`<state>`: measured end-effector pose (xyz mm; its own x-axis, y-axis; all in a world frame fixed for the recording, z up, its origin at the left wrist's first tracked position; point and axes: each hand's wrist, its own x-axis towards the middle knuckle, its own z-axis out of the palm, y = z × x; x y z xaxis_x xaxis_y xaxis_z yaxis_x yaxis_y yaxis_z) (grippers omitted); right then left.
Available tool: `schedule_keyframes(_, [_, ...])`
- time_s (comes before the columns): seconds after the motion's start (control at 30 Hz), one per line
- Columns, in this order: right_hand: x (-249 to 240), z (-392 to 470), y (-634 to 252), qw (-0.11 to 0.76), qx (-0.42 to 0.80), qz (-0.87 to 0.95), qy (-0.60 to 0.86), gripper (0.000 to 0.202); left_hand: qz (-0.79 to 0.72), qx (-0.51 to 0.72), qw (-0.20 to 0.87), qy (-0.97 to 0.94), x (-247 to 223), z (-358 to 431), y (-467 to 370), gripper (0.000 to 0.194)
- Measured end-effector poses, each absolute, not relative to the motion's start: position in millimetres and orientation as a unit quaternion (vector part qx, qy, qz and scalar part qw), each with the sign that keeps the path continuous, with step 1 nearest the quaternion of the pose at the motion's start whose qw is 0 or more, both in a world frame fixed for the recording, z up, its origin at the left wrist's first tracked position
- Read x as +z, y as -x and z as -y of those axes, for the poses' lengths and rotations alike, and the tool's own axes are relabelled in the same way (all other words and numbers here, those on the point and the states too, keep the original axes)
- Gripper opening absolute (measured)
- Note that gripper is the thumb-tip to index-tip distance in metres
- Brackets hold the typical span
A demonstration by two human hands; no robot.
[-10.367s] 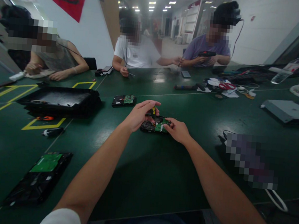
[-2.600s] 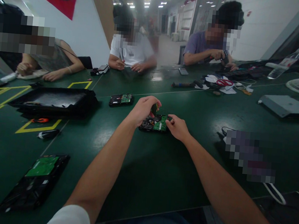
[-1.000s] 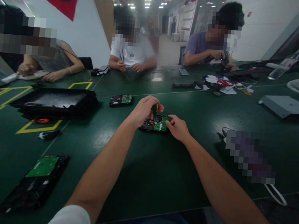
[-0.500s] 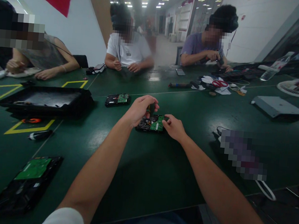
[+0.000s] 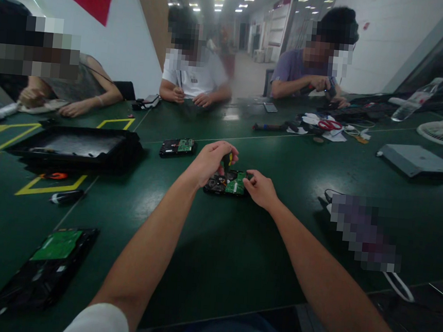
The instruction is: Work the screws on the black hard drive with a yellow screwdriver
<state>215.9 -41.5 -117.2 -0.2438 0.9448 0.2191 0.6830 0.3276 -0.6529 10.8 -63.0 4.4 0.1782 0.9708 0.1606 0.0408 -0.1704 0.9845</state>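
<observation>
Pinching screwdriver (image 5: 227, 160) upright in left hand (image 5: 210, 163), hard drive (image 5: 235, 186) lying crosswise, right hand (image 5: 261, 188) curled

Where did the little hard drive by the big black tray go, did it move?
No. The little hard drive still sits beside the black tray, by the table's pale line; only the camera's view shifted.
</observation>
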Motion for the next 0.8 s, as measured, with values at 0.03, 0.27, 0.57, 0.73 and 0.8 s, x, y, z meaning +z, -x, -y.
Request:
schedule_keyframes(0.03, [-117.9,40.9,-215.8,0.3,0.215,0.757,0.539,0.039,-0.42,0.48,0.498,-0.588,4.0,62.8,-11.5,0.023])
schedule_keyframes(0.27, [-116.6,40.6,-216.8,0.293,0.216,0.763,0.534,0.039,-0.441,0.503,0.527,-0.524,-1.4,59.9,-15.7,0.021])
schedule_keyframes(0.57, [-118.1,40.6,-217.0,0.296,0.217,0.763,0.531,0.038,-0.463,0.5,0.457,-0.572,-1.6,59.2,-14.1,0.018])
schedule_keyframes(0.73, [-119.0,40.5,-217.3,0.294,0.216,0.764,0.532,0.041,-0.467,0.496,0.468,-0.563,0.4,59.8,-13.6,0.02])
schedule_keyframes(0.8, [-120.1,40.2,-217.3,0.296,0.213,0.762,0.535,0.042,-0.464,0.492,0.485,-0.555,0.9,59.6,-12.5,0.02])
